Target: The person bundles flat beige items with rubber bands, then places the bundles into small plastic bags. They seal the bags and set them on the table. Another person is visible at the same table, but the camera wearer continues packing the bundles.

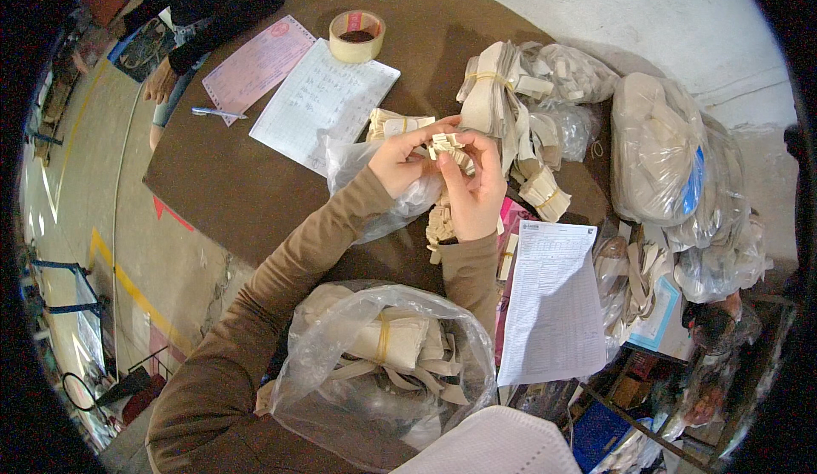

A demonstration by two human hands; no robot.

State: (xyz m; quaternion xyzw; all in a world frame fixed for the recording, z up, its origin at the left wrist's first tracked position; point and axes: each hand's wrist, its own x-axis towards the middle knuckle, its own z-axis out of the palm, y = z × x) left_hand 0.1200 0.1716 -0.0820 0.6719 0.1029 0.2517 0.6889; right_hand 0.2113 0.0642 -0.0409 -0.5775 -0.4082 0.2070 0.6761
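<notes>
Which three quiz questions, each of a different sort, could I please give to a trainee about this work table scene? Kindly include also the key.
1. Open question: What do the left hand and the right hand hold together?
2. True or false: The pink paper sheet lies to the left of the roll of tape.
3. Fill in: In the open clear plastic bag nearest the person's body, a banded bundle has a ____ band around it.

Key:
1. A small bundle of cream strips.
2. True.
3. Yellow.
</notes>
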